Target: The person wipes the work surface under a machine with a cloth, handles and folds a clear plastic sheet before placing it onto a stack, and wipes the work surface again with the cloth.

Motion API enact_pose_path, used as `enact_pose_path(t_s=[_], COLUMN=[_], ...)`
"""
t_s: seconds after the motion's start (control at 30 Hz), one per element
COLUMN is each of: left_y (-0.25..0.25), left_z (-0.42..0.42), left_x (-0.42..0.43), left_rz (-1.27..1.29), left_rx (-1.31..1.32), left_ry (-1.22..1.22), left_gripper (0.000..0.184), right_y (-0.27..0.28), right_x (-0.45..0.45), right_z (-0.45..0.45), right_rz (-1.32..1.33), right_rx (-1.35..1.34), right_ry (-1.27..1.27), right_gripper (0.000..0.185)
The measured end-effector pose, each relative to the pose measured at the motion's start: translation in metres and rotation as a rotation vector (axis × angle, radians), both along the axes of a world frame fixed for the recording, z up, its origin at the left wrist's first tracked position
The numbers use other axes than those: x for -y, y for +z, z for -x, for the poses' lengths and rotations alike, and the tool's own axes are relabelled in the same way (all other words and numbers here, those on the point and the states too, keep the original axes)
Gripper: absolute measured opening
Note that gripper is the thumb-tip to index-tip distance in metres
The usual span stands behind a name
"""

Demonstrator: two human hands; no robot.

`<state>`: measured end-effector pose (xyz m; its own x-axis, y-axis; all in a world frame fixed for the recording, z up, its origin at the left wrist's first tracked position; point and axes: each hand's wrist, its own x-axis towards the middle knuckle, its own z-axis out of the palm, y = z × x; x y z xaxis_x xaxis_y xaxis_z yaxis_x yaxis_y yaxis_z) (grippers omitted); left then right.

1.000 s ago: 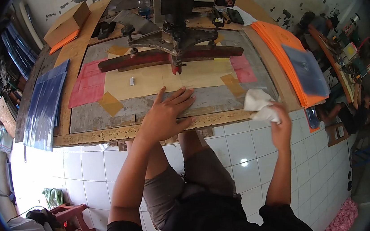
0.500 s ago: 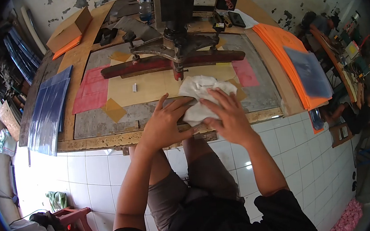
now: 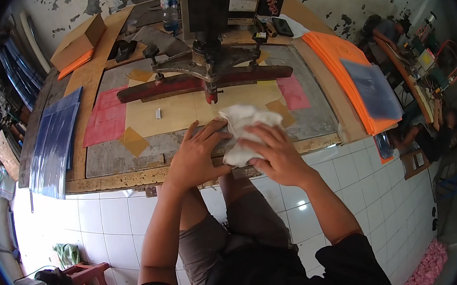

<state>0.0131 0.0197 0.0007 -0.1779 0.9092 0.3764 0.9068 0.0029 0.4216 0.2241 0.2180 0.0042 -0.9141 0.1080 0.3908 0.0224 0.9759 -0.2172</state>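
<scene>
A crumpled white cloth (image 3: 242, 120) lies bunched at the front edge of the work table, right of centre. My right hand (image 3: 275, 151) grips it from above, its fingers blurred and curled over the folds. Just left of the cloth is my left hand (image 3: 199, 152), fingers and thumb apart, resting by the table's front edge. Something dark shows between my left fingers and the cloth, but I cannot make it out. Behind both hands, a press head (image 3: 207, 69) with a red-sided bar hangs over a cream sheet (image 3: 175, 114) taped to the grey plate.
Clear bluish plastic sheets (image 3: 53, 141) overhang the table's left side. Orange folders (image 3: 334, 64) are stacked at the right, with blue plastic on top. A cardboard box (image 3: 78, 41), water bottle (image 3: 169, 9) and phone (image 3: 282, 26) stand behind. Another person (image 3: 433, 132) sits far right.
My right hand and the cloth have shifted slightly toward me and left across the table edge. The left hand stays almost in place beside them. The whole view has tilted a little.
</scene>
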Motion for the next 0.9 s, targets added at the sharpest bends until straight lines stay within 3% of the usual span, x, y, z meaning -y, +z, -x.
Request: enact_pose_path(t_s=[0.07,0.1,0.17,0.23,0.33,0.4,0.47,0.53,0.63,0.77,0.9], left_y=[-0.001,-0.002,-0.002,-0.002,-0.002,-0.001,0.000,0.000,0.000,0.000,0.000], left_z=[-0.001,-0.002,-0.003,-0.002,-0.002,-0.003,-0.004,-0.004,-0.005,-0.005,-0.006], left_x=[-0.001,0.000,0.000,0.000,0.000,-0.001,-0.001,-0.001,0.000,0.000,0.002], left_rz=[-0.003,-0.005,-0.022,-0.038,-0.045,-0.038,-0.034,-0.041,-0.050,-0.052,-0.067], left_rx=[0.009,0.015,-0.004,-0.012,-0.010,-0.011,-0.006,-0.012,-0.031,-0.040,-0.062], left_ry=[0.016,0.025,0.018,0.012,0.010,0.014,0.014,0.014,0.010,0.009,0.016], left_gripper=[0.061,0.061,0.061,0.061,0.061,0.060,0.060,0.059,0.059,0.058,0.056], right_y=[0.005,-0.001,-0.009,-0.005,-0.028,-0.028,-0.016,-0.003,-0.001,-0.010,-0.014], right_x=[-0.006,-0.035,-0.092,-0.126,-0.155,-0.133,-0.072,-0.041,-0.083,-0.154,-0.213], right_z=[0.006,0.006,0.005,0.002,0.006,0.014,0.013,0.007,-0.004,-0.044,-0.101], right_rz=[0.089,0.198,0.131,0.048,-0.144,0.013,-0.114,-0.071,-0.004,0.102,-0.063], right_rx=[0.058,0.001,-0.006,0.035,0.079,0.155,0.124,0.110,0.024,-0.085,-0.032], right_ry=[0.098,0.024,-0.308,-0.752,-0.777,-0.520,-0.195,0.008,-0.093,-0.425,-0.659], right_gripper=[0.044,0.039,0.035,0.044,0.053,0.054,0.052,0.053,0.051,0.039,0.040])
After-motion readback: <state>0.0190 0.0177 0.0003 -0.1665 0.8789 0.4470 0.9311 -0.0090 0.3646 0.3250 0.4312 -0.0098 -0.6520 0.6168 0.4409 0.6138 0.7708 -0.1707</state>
